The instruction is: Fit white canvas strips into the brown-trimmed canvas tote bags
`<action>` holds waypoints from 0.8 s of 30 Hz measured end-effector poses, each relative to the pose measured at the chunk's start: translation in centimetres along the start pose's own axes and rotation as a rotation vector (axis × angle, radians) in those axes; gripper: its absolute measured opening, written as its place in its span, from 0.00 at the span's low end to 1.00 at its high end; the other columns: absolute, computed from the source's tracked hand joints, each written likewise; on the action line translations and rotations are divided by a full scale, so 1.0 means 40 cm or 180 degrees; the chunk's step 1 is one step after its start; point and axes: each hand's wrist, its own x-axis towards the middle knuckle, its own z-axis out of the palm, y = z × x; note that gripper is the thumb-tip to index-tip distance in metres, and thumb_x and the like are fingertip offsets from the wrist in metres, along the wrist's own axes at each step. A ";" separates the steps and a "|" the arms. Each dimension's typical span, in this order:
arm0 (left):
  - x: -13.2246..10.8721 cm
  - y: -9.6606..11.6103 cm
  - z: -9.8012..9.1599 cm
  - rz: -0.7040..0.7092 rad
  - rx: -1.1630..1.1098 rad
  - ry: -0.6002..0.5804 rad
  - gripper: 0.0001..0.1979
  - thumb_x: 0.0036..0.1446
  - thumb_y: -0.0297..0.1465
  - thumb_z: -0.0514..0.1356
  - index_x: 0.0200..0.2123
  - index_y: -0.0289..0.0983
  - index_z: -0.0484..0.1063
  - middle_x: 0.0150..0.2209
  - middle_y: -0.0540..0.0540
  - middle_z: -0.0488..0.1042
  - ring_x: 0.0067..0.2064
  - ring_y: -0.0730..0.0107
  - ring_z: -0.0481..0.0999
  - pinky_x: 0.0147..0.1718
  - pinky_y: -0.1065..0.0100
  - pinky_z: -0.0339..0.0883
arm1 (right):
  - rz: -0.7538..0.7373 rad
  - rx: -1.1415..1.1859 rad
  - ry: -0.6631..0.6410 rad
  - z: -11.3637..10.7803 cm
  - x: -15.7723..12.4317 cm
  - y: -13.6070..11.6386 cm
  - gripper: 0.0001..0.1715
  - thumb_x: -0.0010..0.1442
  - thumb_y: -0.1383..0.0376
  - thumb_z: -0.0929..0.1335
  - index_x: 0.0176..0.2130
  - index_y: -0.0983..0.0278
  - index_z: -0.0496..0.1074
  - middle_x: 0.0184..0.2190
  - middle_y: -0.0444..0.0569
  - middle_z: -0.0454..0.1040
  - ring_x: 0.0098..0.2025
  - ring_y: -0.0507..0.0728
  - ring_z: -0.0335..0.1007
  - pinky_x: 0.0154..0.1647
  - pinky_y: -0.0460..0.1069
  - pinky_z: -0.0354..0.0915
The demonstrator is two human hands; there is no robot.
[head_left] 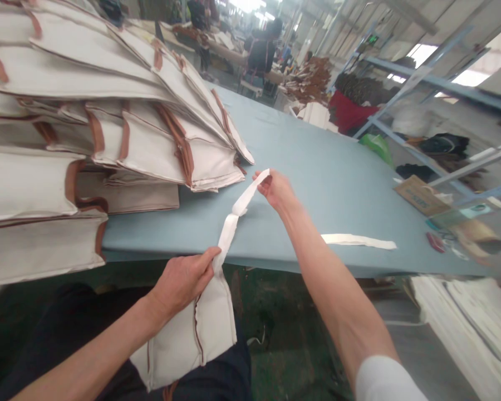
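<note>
Between my hands runs a narrow white strip (250,192), slanting up from my lap to the table's edge. My right hand (275,187) pinches its upper end just above the table. Lower down, my left hand (188,274) grips the strip where it meets a cream fabric piece (215,317) with dark brown edging. That piece hangs over my lap, partly hidden behind my left hand and forearm. Another white strip (359,240) lies flat on the table, right of my right forearm.
Stacked cream fabric pieces with brown trim (150,133) cover the left of the blue-grey table (317,161). At the right stand a metal shelf (463,92), a cardboard box (420,196) and a pile of pale sheets (463,328). A person (262,53) sits in the background.
</note>
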 end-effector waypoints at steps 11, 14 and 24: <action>0.007 0.001 0.027 -0.0078 -0.0011 0.0170 0.20 0.68 0.24 0.54 0.59 0.41 0.78 0.33 0.46 0.89 0.33 0.55 0.89 0.27 0.66 0.70 | -0.0071 0.0702 0.0572 0.022 0.230 -0.084 0.12 0.76 0.60 0.72 0.51 0.67 0.76 0.42 0.47 0.79 0.34 0.52 0.78 0.32 0.47 0.77; 0.008 0.005 0.032 -0.0118 -0.0008 0.0205 0.20 0.68 0.25 0.54 0.58 0.41 0.78 0.31 0.46 0.88 0.31 0.56 0.89 0.26 0.67 0.68 | -0.0162 0.0812 0.0664 0.012 0.261 -0.116 0.10 0.76 0.62 0.72 0.45 0.67 0.76 0.35 0.43 0.78 0.29 0.50 0.75 0.28 0.44 0.74; 0.011 0.003 0.034 -0.0281 -0.0400 0.0197 0.21 0.69 0.28 0.52 0.59 0.41 0.79 0.29 0.45 0.86 0.32 0.57 0.86 0.28 0.68 0.66 | -0.0739 0.0791 0.0619 -0.040 0.214 -0.226 0.17 0.76 0.70 0.62 0.32 0.61 0.65 0.24 0.34 0.70 0.20 0.44 0.69 0.27 0.39 0.72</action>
